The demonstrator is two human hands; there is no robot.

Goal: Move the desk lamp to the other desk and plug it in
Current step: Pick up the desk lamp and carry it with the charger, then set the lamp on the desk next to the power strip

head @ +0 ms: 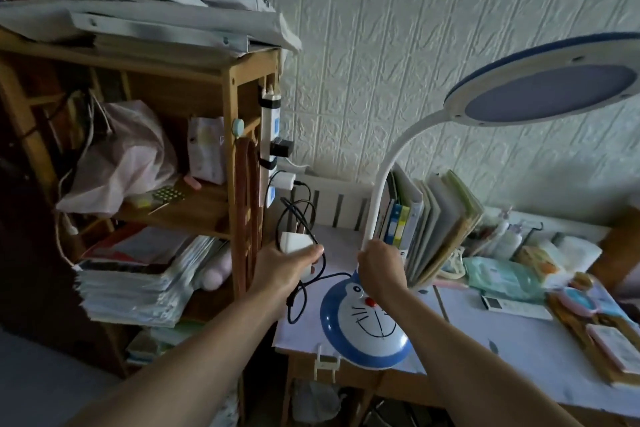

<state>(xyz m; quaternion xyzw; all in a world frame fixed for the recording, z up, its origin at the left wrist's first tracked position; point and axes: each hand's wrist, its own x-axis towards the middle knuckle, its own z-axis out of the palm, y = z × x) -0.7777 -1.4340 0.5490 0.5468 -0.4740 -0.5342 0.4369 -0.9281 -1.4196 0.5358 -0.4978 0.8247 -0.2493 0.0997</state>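
The desk lamp has a round blue-and-white base (pixel 367 326) with a cartoon cat face, a white bendy neck (pixel 388 170) and a round head (pixel 550 90) at the upper right. The base is tilted at the near left corner of the desk (pixel 485 350). My right hand (pixel 381 267) grips the bottom of the neck. My left hand (pixel 287 263) holds the white plug adapter (pixel 292 241), and its black cord (pixel 304 288) loops down to the base. A white power strip (pixel 270 146) hangs upright on the side of the wooden shelf, with two chargers plugged in.
A wooden shelf (pixel 221 149) at the left holds bags, boxes and stacked books. Upright books and folders (pixel 433 218) stand behind the lamp by a white rack. Wipes, bottles, a remote and a mirror crowd the desk's right side. A white hook hangs on the desk's front edge.
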